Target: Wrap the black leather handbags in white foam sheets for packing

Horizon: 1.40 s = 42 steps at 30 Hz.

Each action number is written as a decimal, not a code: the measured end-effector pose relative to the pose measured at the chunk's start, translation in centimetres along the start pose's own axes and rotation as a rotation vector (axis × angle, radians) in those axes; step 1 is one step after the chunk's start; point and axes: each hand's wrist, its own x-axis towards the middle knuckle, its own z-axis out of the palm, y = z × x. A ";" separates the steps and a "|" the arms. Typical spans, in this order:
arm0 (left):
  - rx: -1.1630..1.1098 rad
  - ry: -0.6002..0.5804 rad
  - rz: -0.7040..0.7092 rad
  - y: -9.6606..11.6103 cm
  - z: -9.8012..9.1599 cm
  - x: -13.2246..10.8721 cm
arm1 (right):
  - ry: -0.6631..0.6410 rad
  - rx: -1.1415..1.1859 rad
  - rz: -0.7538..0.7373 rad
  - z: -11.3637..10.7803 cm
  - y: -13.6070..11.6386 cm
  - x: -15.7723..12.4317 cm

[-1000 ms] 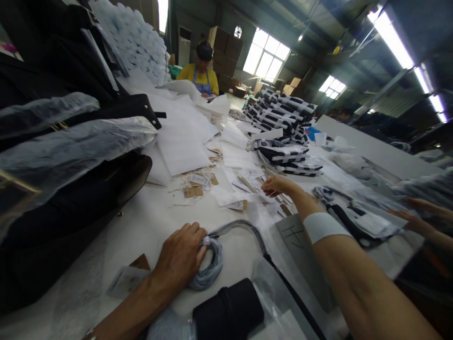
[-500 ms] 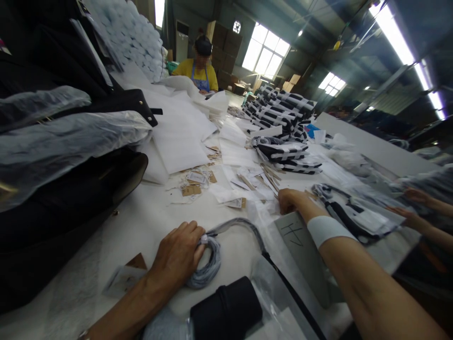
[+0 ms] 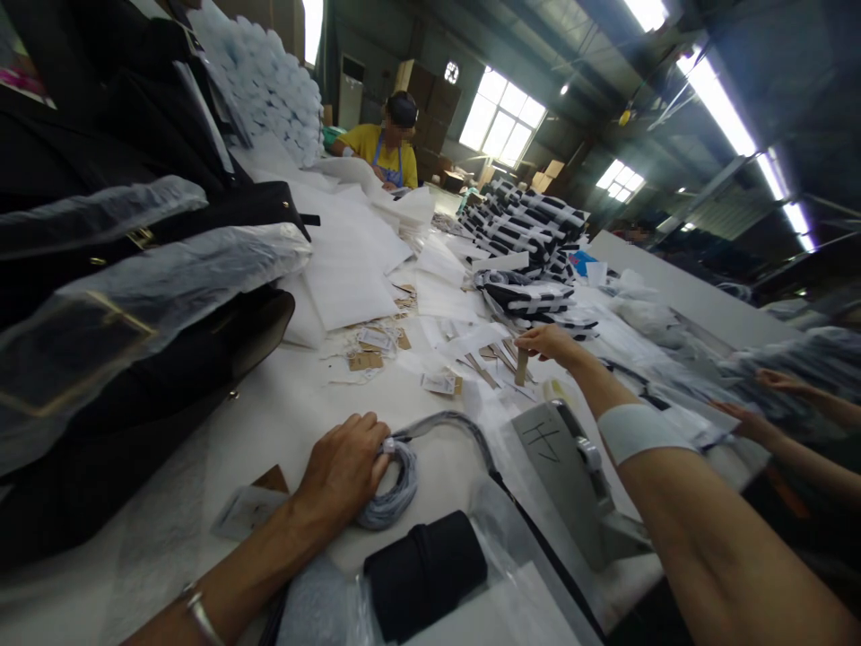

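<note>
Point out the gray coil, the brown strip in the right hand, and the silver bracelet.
Gray coil (image 3: 408,479): head view, right curve.
Brown strip (image 3: 521,367): head view, its middle.
Silver bracelet (image 3: 200,615): head view, its middle.

On table (image 3: 289,395) | bags (image 3: 154,386) left | strap (image 3: 407,484) centre | tags (image 3: 365,361) behind strap

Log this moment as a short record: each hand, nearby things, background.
Left hand: holds the edge of a gray coil
Right hand: holds a brown strip near its upper end
Near left hand: black rounded piece
Near right hand: gray box-like object with handwriting
Background: black-and-white stack, seated-or-standing unclear person in yellow
</note>
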 end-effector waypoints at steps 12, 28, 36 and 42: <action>0.005 0.075 0.012 0.5 -1.1 -0.5 | -0.246 0.682 -0.298 2.2 -4.3 -15.6; -0.030 0.022 -0.014 0.5 -2.6 -0.7 | -0.154 0.220 -0.821 11.4 -4.8 -25.6; -0.015 0.035 -0.011 0.7 -2.5 -0.8 | -0.112 0.667 -0.276 10.2 -4.2 -24.4; 0.016 0.067 0.010 0.6 -2.6 -0.9 | 0.140 0.500 -0.774 11.1 -4.8 -27.4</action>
